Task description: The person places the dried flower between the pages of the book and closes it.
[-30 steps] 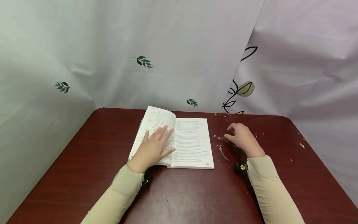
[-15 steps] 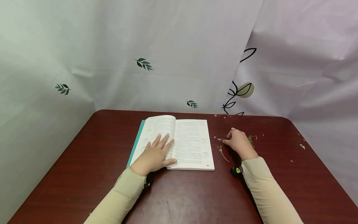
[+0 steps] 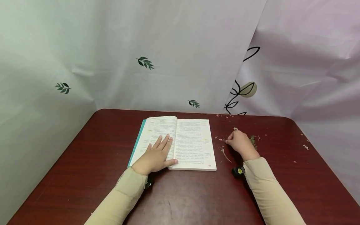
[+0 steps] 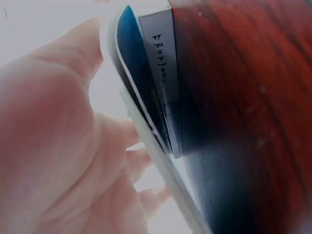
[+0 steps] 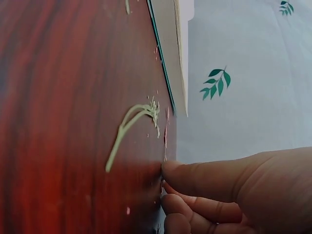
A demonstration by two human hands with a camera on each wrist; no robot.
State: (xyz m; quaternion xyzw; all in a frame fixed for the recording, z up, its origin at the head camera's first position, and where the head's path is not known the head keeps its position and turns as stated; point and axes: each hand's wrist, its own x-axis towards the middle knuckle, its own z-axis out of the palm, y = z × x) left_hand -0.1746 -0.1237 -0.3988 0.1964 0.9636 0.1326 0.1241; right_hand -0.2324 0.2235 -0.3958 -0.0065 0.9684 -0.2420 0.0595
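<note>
An open book with a teal cover lies on the dark red table. My left hand rests on its left page, fingers spread, thumb near the lower end of the gutter. From the left wrist, the palm shows beside the book's lower edge. Right of the book, my right hand is down at the tabletop, thumb and curled fingers pinching at a dried flower, whose pale head shows beyond the knuckles; its rest is mostly hidden. A bent dried sprig lies beside this hand.
Pink petal crumbs are scattered around the right hand, and a green leaf sprig lies behind it. A pale scrap sits near the right edge. Leaf-printed cloth hangs behind the table.
The raised left pages have come down flat under my left hand, baring the teal cover edge. My right hand has lowered, and its thumb and fingers have drawn together.
</note>
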